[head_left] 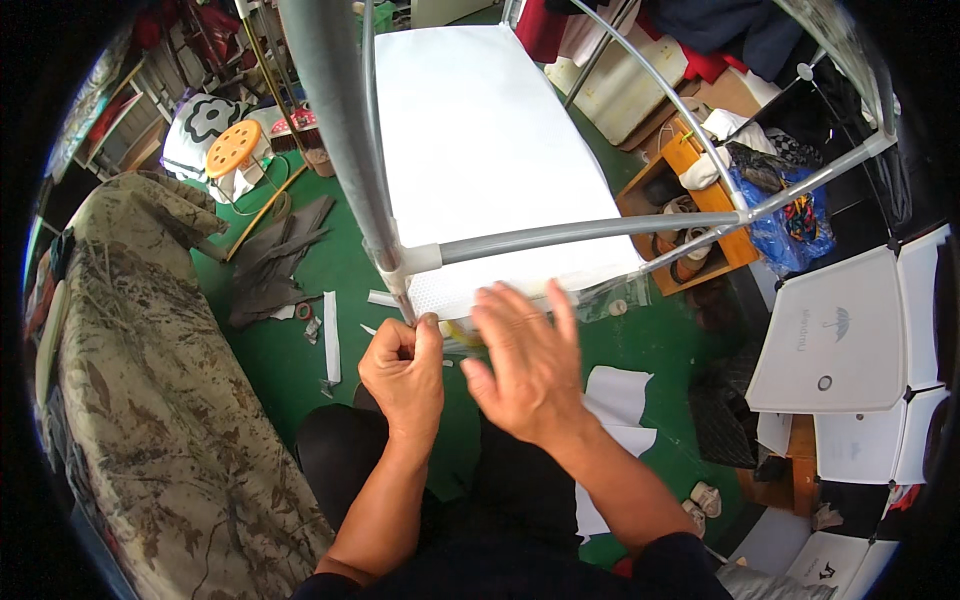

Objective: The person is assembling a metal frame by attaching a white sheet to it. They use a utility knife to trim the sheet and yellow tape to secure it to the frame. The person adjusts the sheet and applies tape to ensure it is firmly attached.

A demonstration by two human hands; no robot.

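Note:
A white sheet [490, 130] lies stretched across a frame of grey metal tubes [580, 235] joined by white plastic connectors [420, 259]. Along its near edge runs a dotted, partly see-through strip [450, 297]. My left hand [405, 378] is closed, thumb against curled forefinger, at the near left corner just below the upright tube; what it pinches is hidden. My right hand [530, 365] has its fingers spread, slightly blurred, over the sheet's near edge. Partly behind that hand shows a yellowish, curved thing [462, 336], perhaps a tape roll.
A camouflage cloth [180, 390] covers something bulky at left. White paper pieces [615, 400], a white strip [331, 335] and dark cloth [280, 260] lie on the green floor. An orange stool [234, 148] stands far left. At right are a wooden shoe rack [735, 245] and white cabinet panels [835, 330].

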